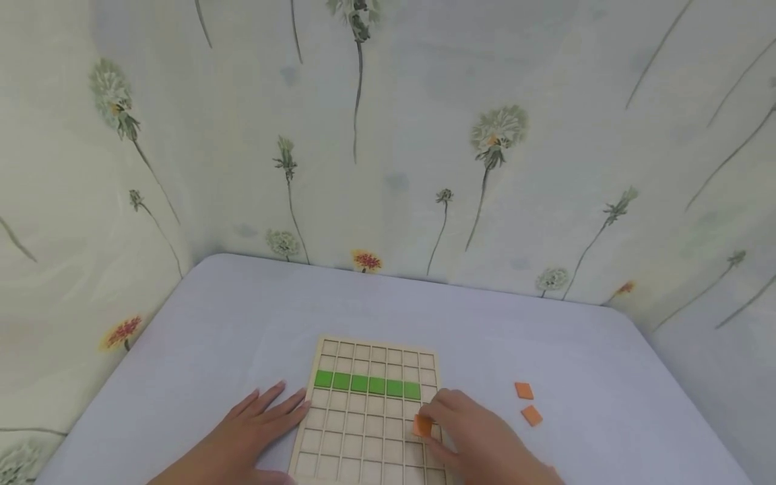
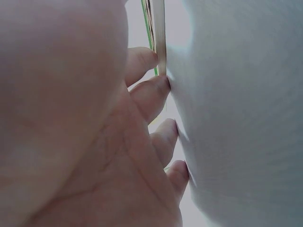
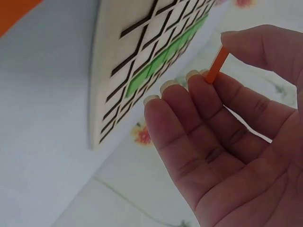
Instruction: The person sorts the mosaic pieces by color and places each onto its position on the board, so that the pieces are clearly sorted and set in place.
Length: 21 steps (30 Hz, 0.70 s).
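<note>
A pale wooden grid board (image 1: pixel 339 423) lies on the table, with a row of several green square tiles (image 1: pixel 376 386) set in one line of its cells. My right hand (image 1: pixel 469 431) pinches an orange square tile (image 1: pixel 422 426) between thumb and fingers, over the right part of the board. Seen from the right wrist, that tile (image 3: pixel 218 65) is held edge-on by the thumb and fingertips. My left hand (image 1: pixel 248 434) rests flat with spread fingers at the board's left edge. In the left wrist view its fingertips (image 2: pixel 150 97) touch the board's side and the tabletop.
Two loose orange tiles (image 1: pixel 524 391) lie on the white table (image 1: pixel 273 303) right of the board. Close to the right wrist camera, another orange patch (image 3: pixel 16 12) shows at the corner. Cloth printed with dandelions (image 1: pixel 412 135) hangs behind the table.
</note>
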{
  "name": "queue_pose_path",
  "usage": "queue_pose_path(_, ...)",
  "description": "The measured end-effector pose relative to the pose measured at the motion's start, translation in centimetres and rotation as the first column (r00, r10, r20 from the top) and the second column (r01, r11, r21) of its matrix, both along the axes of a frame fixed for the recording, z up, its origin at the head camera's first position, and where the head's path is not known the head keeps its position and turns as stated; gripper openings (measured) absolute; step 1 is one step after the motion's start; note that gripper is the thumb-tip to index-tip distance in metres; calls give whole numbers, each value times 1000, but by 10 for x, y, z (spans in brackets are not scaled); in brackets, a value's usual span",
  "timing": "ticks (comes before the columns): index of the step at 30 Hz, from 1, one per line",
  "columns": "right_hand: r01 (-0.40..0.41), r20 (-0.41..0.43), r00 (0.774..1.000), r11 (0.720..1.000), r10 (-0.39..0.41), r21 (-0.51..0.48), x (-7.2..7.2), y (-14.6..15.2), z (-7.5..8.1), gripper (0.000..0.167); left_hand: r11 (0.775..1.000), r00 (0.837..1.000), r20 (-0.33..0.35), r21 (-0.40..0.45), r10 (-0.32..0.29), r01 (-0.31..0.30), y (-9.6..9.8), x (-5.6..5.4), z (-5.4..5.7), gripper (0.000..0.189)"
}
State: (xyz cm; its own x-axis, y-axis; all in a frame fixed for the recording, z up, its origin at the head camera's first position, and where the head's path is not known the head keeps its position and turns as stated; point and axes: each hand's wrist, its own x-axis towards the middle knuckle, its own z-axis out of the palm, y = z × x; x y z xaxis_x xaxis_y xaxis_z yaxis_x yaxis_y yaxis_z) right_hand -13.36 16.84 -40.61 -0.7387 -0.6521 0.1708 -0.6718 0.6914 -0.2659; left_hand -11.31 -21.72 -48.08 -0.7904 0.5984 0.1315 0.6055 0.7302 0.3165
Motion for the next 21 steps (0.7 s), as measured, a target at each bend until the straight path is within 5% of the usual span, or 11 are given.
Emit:
queue_pose_path(3, -32, -46, 998, 999, 32, -5, -1, -13, 1, 18, 1000, 1000, -5, 19, 4, -4, -1, 0, -3, 95)
queue_pose_path(12, -88, -2, 996, 996, 88, -27, -1, -42, 6, 11, 1000, 995, -104, 26, -6, 9, -4, 0, -10, 90)
queue_pose_path(21, -131, -18, 991, 990, 131, 45, -11, -68, 13, 12, 999, 1000, 3, 49, 7, -8, -3, -2, -3, 90)
